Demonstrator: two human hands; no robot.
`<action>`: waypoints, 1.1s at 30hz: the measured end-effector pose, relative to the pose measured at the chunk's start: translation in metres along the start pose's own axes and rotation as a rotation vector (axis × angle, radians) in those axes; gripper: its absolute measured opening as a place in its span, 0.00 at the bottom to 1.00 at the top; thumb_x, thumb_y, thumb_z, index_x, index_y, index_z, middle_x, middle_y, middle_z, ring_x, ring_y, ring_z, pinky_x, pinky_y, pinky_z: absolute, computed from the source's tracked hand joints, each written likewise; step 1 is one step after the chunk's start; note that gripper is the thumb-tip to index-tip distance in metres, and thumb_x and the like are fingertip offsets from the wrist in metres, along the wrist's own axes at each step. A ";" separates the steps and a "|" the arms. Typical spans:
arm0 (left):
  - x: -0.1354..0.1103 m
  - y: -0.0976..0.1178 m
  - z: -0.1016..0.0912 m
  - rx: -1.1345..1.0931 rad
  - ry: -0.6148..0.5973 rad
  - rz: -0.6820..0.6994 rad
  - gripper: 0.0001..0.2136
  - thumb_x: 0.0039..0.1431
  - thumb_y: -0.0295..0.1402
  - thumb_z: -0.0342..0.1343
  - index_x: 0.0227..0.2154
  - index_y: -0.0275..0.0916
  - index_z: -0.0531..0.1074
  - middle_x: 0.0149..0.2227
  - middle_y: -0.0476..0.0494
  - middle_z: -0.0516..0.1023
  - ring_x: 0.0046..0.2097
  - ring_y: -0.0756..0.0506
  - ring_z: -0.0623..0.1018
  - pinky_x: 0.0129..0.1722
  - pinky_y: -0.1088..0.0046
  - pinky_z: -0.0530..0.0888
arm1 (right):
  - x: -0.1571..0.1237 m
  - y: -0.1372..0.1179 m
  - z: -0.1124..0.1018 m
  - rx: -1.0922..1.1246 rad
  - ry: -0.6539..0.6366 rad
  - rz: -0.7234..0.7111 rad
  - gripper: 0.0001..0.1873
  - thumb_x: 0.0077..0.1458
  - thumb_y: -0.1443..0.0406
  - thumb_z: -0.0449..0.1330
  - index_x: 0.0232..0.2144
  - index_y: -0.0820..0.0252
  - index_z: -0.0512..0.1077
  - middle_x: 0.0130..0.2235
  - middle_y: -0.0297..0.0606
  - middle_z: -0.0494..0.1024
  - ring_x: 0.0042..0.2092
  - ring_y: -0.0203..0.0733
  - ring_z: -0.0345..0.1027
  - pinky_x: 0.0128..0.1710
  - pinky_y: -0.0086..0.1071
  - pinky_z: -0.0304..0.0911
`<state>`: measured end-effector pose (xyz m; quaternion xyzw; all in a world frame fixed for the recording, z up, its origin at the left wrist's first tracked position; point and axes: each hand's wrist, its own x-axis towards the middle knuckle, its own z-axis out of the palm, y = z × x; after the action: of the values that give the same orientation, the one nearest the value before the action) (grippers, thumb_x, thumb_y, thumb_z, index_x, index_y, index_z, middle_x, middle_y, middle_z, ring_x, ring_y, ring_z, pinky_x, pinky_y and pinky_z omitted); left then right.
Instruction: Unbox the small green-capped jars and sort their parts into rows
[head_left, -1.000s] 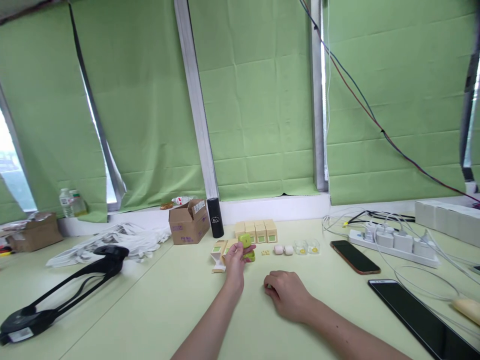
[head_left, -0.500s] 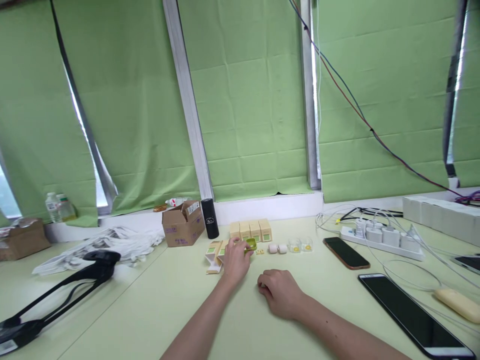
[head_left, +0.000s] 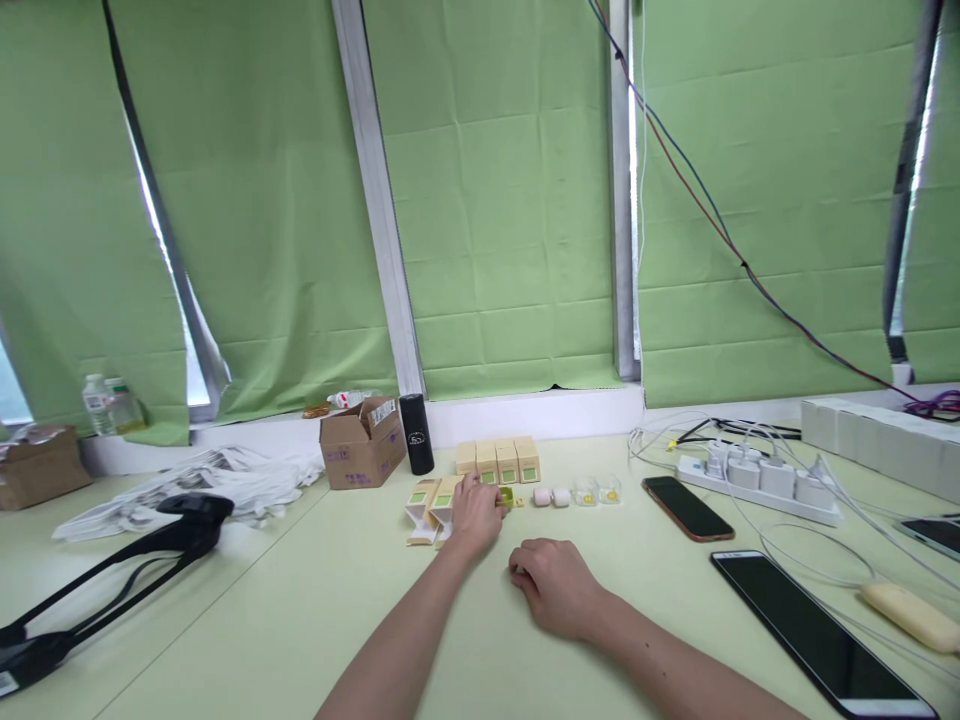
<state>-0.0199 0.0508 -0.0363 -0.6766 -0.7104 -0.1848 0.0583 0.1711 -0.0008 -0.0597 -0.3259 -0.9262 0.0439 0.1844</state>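
Note:
My left hand [head_left: 475, 514] reaches forward over the pale green table [head_left: 300, 620], fingers curled over a small green case [head_left: 507, 496] that lies on the table just in front of a row of small cream boxes [head_left: 496, 460]. Only an edge of the case shows past my fingers. An opened cream box [head_left: 426, 508] lies just left of that hand. My right hand [head_left: 553, 585] rests on the table nearer to me, fingers curled under in a loose fist, with nothing visible in it. Two small pink cases [head_left: 550, 496] and two clear cases [head_left: 596, 490] sit in a line to the right.
A brown cardboard box [head_left: 361, 455] and a black cylinder [head_left: 416, 434] stand at the back. Crumpled white plastic [head_left: 202, 480] and a black strap device [head_left: 112, 580] lie left. Right are phones [head_left: 686, 507], a tablet [head_left: 814, 630], a power strip [head_left: 757, 478] with cables, and a white box [head_left: 885, 440].
My left hand held the green case up in the air, then lowered it onto the table by the cream boxes. My right hand stayed put. The camera shifted slightly.

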 end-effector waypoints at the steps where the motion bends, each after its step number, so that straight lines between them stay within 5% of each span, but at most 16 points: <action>1: 0.000 -0.001 0.001 0.005 -0.006 -0.005 0.03 0.58 0.34 0.61 0.32 0.42 0.79 0.43 0.40 0.82 0.63 0.34 0.66 0.57 0.59 0.64 | 0.000 0.000 0.000 -0.001 0.000 0.001 0.09 0.61 0.68 0.54 0.38 0.54 0.75 0.40 0.36 0.82 0.40 0.43 0.74 0.33 0.32 0.49; 27: 0.005 0.004 0.000 0.100 -0.063 -0.058 0.07 0.56 0.31 0.57 0.37 0.41 0.77 0.45 0.36 0.82 0.62 0.34 0.66 0.58 0.57 0.61 | 0.000 -0.002 -0.004 -0.008 -0.017 0.000 0.08 0.61 0.68 0.55 0.39 0.55 0.74 0.40 0.37 0.82 0.40 0.43 0.74 0.33 0.32 0.49; 33: 0.005 0.013 0.001 0.099 -0.055 -0.033 0.25 0.51 0.30 0.58 0.55 0.39 0.69 0.57 0.33 0.76 0.70 0.30 0.54 0.63 0.52 0.54 | 0.001 -0.002 -0.003 -0.009 -0.027 0.013 0.08 0.61 0.68 0.55 0.39 0.55 0.74 0.40 0.37 0.82 0.40 0.43 0.74 0.33 0.32 0.49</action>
<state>-0.0077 0.0557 -0.0329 -0.6659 -0.7310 -0.1318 0.0692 0.1705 -0.0020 -0.0561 -0.3321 -0.9267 0.0451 0.1702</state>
